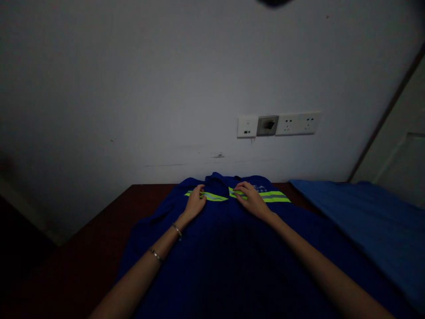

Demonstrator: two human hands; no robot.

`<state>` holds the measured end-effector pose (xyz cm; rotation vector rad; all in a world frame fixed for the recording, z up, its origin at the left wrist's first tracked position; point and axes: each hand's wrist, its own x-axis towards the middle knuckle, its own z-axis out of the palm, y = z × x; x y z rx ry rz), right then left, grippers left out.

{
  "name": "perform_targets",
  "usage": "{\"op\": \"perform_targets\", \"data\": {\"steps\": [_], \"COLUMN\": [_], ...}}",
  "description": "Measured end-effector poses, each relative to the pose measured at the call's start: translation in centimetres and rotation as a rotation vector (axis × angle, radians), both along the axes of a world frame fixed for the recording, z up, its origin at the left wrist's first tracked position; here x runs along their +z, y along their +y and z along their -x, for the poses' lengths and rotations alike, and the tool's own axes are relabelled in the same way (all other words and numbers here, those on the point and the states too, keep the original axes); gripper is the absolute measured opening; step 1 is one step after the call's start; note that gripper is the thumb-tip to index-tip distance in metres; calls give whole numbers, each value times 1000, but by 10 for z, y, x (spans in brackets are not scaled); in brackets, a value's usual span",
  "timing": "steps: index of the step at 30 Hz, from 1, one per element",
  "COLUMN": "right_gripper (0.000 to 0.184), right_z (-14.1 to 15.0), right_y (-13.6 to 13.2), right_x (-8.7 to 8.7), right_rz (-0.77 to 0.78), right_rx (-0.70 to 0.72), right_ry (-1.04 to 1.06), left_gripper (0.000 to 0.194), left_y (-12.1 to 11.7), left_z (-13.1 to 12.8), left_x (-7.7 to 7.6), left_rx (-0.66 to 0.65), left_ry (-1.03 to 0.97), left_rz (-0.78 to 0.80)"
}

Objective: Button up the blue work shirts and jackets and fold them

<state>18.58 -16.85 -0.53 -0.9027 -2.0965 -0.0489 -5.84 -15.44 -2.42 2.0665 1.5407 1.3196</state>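
Found nearest the camera, in the single head view, two bare forearms stretched forward over a dark blue fabric work jacket, laid face up with its collar at the far side. Saw the left hand half-curled at the left yellow-green reflective band, and the right hand with bent fingers at the inner end of the right yellow-green reflective band. Could not tell, in such dim light, pinched cloth from cloth merely touched. Judged both hands set astride the jacket's middle, likely for control of both front halves. Noticed beneath a dark red-brown tabletop, and at right a lighter blue flat cloth. Saw beyond a grey-white scuffed wall bearing white rectangular socket plates.
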Motion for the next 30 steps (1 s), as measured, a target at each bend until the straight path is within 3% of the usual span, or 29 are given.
{"op": "perform_targets", "data": {"steps": [4,8,15,21,30], "right_gripper": [25,26,19,21,24], "right_z": [24,64,119,126,116], "right_y": [-7,-6,-1,-4,4], "right_x": [15,22,-5,-28,-23], "right_rz": [-4,-5,65,61,129], "right_rx": [-1,24,88,-30,53], "right_ry": [-64,-229,-449,-520,-608], "left_gripper": [38,27,20,25,27], "left_y": [-1,-7,-30,-42,-48], "left_z": [28,37,33,29,23], "left_x": [-8,-15,-30,-27,-22], "left_rx": [79,214,227,221,144], "left_ry": [-73,-283,-324,-292,-274], "left_rz": [12,-37,-116,-231,-269]}}
